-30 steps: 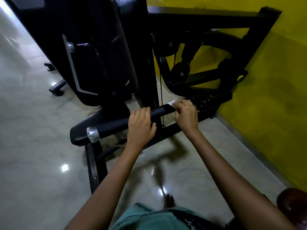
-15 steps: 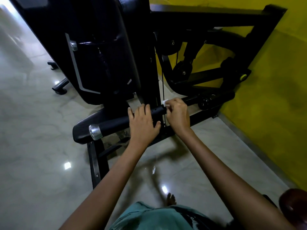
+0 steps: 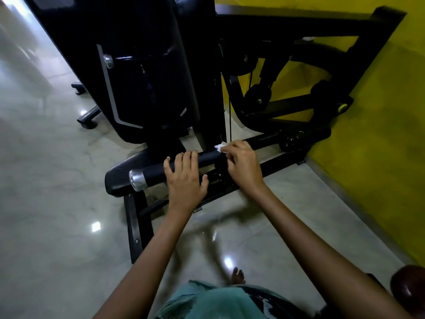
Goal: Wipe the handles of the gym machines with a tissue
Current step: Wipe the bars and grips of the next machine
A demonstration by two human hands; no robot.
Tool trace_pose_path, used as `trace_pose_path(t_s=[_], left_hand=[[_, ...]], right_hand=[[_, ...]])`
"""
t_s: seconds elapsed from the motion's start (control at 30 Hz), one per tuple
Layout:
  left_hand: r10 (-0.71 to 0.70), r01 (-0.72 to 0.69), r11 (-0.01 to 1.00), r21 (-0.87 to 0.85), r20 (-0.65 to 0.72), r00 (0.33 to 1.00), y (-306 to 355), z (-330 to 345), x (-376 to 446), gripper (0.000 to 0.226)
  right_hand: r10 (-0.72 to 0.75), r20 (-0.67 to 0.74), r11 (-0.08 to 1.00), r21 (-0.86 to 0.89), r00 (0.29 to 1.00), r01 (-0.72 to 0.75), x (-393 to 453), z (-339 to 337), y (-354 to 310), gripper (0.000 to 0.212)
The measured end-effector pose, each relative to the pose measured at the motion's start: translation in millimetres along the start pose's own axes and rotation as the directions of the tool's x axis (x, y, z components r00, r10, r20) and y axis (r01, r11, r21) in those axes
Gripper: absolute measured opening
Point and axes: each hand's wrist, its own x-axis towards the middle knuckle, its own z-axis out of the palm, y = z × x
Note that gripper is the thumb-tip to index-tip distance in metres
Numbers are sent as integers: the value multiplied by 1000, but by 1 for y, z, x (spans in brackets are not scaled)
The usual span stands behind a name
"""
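Both arms reach forward and down to the black padded handle (image 3: 181,164) of the gym machine (image 3: 147,72), which lies low and slanted, its silver end cap (image 3: 137,180) at the left. The left hand (image 3: 185,178) lies palm-down on the handle, its 4 fingers (image 3: 188,160) draped straight over the top, thumb spread to the right, not clenched. The right hand (image 3: 242,163) sits just beside it further up the bar, knuckles up, fingers curled and pinching a white tissue (image 3: 220,147) against the handle. Below is the glossy floor (image 3: 57,215); a yellow wall (image 3: 379,134) stands to the right.
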Motion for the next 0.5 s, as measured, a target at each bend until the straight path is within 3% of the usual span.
trace_pose_path(t_s=[0.17,0.3,0.4,0.5], left_hand=[[14,-15,1000,-20,-62,998,-2,6,0,59],[10,-15,999,-47,-90,996,-1,8,0,57],[23,-27,999,-42,-98,995,-2,9,-1,58],[17,-21,999,-39,-96,995,-2,9,0,58]], right_hand=[[106,-86,993,-49,991,-110,12,-3,0,20],[-27,-2,997,-74,1000,27,13,12,-24,24],[-102,-62,995,11,993,103,-5,9,-13,35],[-50,-147,997,45,988,57,-8,2,-3,34]])
